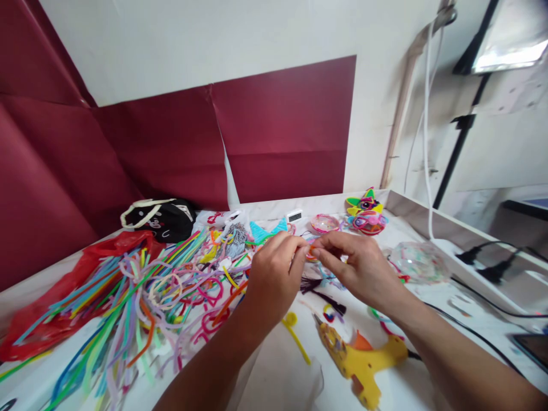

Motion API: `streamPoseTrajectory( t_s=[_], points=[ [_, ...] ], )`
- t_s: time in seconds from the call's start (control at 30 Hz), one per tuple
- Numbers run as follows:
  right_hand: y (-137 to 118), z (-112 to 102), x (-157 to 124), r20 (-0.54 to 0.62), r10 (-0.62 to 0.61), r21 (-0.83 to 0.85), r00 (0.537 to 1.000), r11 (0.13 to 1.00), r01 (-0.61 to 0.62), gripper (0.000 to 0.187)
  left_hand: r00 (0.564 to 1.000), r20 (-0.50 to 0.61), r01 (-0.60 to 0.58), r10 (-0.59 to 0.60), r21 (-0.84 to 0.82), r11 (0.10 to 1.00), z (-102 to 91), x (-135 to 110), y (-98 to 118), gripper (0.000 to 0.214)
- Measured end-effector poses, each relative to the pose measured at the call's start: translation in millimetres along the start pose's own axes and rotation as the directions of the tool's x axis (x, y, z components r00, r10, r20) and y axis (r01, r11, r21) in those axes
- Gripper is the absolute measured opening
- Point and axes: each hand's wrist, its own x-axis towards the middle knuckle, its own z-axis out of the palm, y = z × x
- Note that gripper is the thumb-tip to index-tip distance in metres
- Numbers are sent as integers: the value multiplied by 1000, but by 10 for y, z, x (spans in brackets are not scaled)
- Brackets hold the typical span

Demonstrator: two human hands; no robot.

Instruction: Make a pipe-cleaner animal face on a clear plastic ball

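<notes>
Head view shows both hands meeting over the counter (274, 377), the left hand (277, 268) curled, its fingertips closed on a small orange piece (312, 250) that the right hand (353, 257) pinches between thumb and forefinger, presumably because something so slight needs steadying from both sides. Just below lies a yellow glue gun (346, 351), nozzle pointing away from the person, perhaps kept there for easy reach. At far left, a red plastic bag (64, 294) lies open, fuzzy craft stems (141, 302) spilling out; behind it, a black bag (169, 225) hides its contents. Right of the hands sits a clear plastic bag (422, 264) (its contents are too blurred to name).
</notes>
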Motion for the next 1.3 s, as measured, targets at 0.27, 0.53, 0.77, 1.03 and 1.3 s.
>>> streamPoseTrajectory(
  t_s=[0.27,0.53,0.77,1.03,1.3],
  points=[
    [-28,134,-37,-178,181,307,967,944,-120,14,985,-115,112,-130,-154,982,59,8,41,13],
    [-115,224,-13,-197,385,609,902,769,-195,15,967,-144,173,-212,-242,955,121,-15,60,12],
    [-67,235,11,-167,409,691,897,698,-189,17,981,-117,126,-153,-210,970,65,21,-10,7],
    [103,112,25,-91,131,293,987,951,-99,11,996,-83,-21,24,32,999,-4,15,-54,13],
    [31,-73,13,-2,-212,-179,977,962,208,10,998,0,-60,61,155,986,-10,-23,-18,17]
  ],
)
